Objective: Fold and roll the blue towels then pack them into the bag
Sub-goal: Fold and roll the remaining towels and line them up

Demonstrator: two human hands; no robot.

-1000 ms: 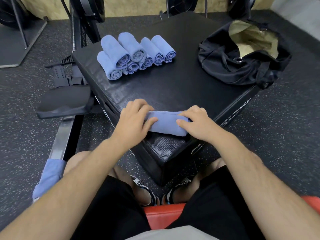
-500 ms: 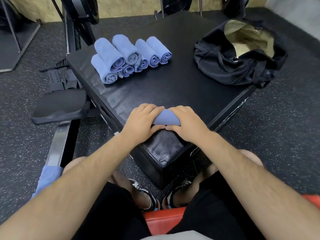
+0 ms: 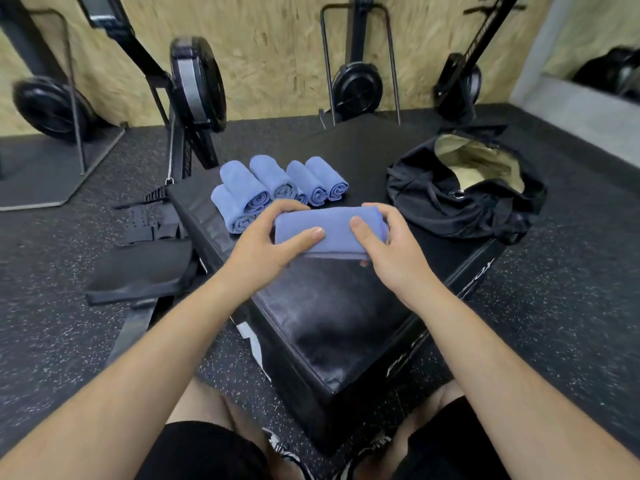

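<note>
Both hands are up in front of the body, gripping one rolled towel (image 3: 332, 232) between them.

The left hand (image 3: 265, 247) grips the roll's left end, with the thumb flat along the near face and the fingers curled over the top. The right hand (image 3: 391, 249) grips the right end the same way, and its fingertips are probably tucked underneath, though blur hides them. Both bare forearms reach forward from the lower corners and converge, with the wrists roughly straight.
</note>
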